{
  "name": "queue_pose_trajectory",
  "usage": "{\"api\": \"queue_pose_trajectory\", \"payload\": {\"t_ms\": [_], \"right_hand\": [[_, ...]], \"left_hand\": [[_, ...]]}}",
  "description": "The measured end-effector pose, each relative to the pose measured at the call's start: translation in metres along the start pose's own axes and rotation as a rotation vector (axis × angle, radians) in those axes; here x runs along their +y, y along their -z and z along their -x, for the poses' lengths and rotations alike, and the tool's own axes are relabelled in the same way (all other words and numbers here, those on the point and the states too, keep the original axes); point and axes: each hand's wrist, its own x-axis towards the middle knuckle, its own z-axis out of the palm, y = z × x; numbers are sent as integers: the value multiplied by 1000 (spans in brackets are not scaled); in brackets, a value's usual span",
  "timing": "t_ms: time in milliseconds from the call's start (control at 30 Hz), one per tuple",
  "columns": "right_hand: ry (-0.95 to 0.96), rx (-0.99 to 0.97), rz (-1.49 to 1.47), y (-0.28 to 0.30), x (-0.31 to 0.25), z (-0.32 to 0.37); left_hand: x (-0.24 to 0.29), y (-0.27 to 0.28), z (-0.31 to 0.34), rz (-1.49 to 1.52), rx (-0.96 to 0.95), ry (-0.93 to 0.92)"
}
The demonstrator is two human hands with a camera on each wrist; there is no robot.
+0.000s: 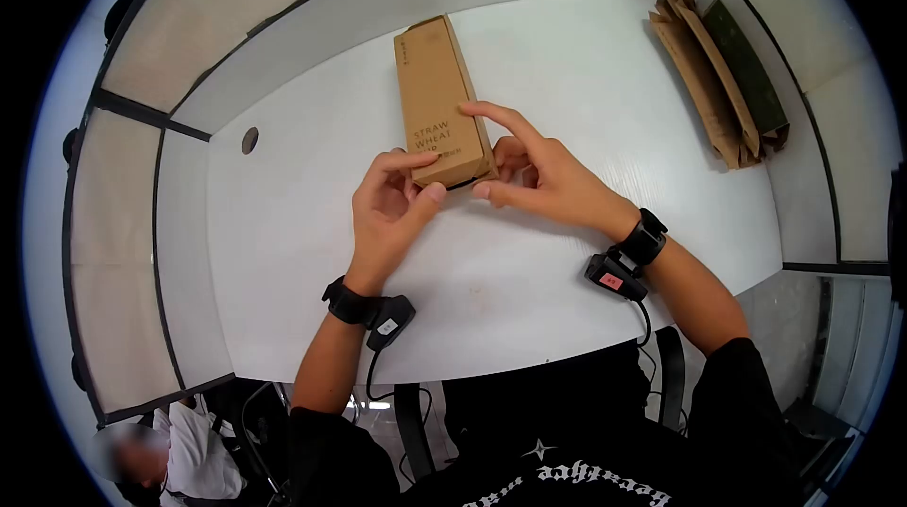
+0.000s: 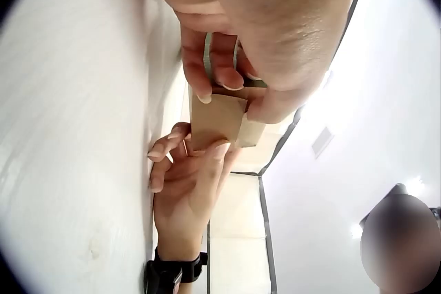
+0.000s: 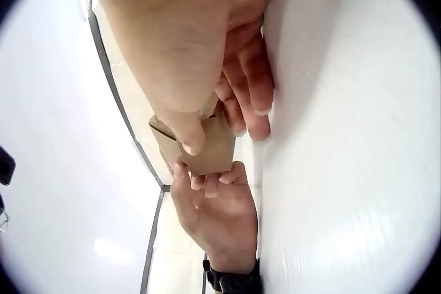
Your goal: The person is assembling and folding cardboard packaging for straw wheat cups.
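Note:
A long brown cardboard box (image 1: 435, 82) with "STRAW WHEAT" printed on its top lies on the white table, its near end between both hands. The left hand (image 1: 383, 219) grips the near left corner, index finger over the top and thumb at the end. At the right side, the right hand (image 1: 557, 181) holds the box with its index finger on the top edge and its thumb by the near corner. In the left wrist view, both thumbs touch the end flaps of the box (image 2: 217, 122). The right wrist view shows the right thumb against the box end (image 3: 213, 146).
Folded brown paper bags (image 1: 704, 82) and a dark green flat item (image 1: 746, 68) stand at the back right, by the partition. A round hole (image 1: 250, 140) is in the table at the left. Another person (image 1: 194, 450) sits beyond the lower left partition.

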Motion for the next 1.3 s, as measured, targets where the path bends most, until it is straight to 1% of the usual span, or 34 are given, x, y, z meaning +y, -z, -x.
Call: {"api": "queue_pose_trajectory", "payload": {"t_ms": [33, 133, 233, 333, 433, 533, 633, 733, 800, 933, 1000, 1067, 1167, 1267, 1300], "right_hand": [[-5, 3, 2, -1, 0, 1], [-6, 8, -13, -3, 1, 1], [17, -4, -2, -1, 1, 1], [-43, -30, -190, -3, 2, 0], [-30, -23, -179, 0, -3, 2], [-10, -8, -139, -3, 1, 1], [56, 23, -32, -5, 0, 1], [-14, 30, -6, -7, -1, -2], [-15, 20, 42, -6, -6, -1], [1, 17, 65, -6, -7, 1], [45, 10, 43, -7, -1, 1], [69, -5, 15, -7, 2, 0], [68, -29, -17, -6, 4, 0], [50, -34, -12, -7, 6, 0], [38, -34, -14, -7, 6, 0]], "left_hand": [[-2, 1, 1, -49, -16, -33], [6, 0, 3, 133, -10, 72], [14, -4, 0, 94, 12, 50], [12, -3, 0, 177, 54, -1], [14, -2, 0, 249, 44, 34], [17, -12, -2, 165, 103, 20], [7, -10, -1, 108, 53, 13], [6, -9, -2, 69, 29, 67], [10, -10, -2, 35, 32, 77], [12, -13, -3, -29, 49, -17], [16, -14, -3, -40, 71, 6], [28, -16, 0, -9, 109, 116], [13, -6, 1, 72, 56, 85], [11, 0, 3, 112, 22, 63], [12, -3, 2, 79, 44, 28]]}}
